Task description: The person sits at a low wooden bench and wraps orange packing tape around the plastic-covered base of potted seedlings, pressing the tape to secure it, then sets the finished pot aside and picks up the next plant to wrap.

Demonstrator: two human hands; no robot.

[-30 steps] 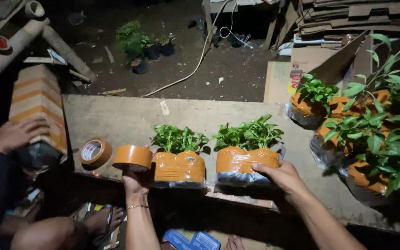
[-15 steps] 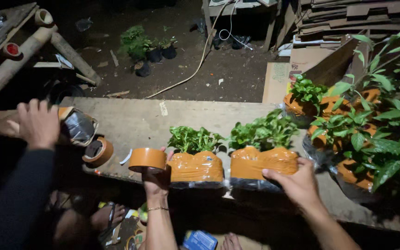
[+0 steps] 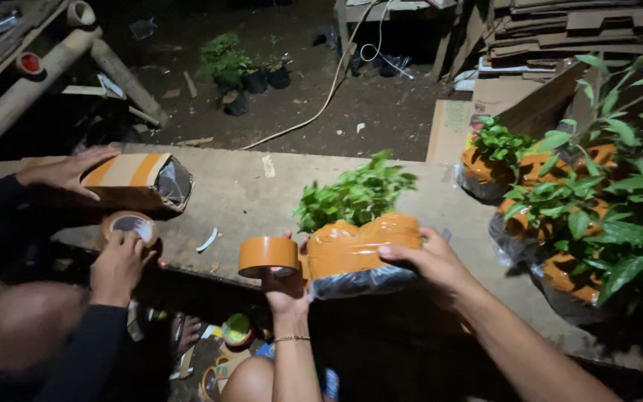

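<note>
Left hand [image 3: 284, 286] fingers curl around one orange tape roll [image 3: 268, 255]; right hand [image 3: 429, 260] clasps one orange-taped seedling bundle [image 3: 362, 249] at the wooden table's [image 3: 247, 193] near edge. A co-worker's two hands hold another roll [image 3: 132, 225] and a bundle [image 3: 139, 179]. Right-side plants are cropped.

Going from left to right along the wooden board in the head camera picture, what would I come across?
Co-worker's tape-wrapped package → co-worker's tape roll → orange tape roll in the person's left hand → taped bundle of seedlings → right hand → pile of wrapped seedlings.
</note>
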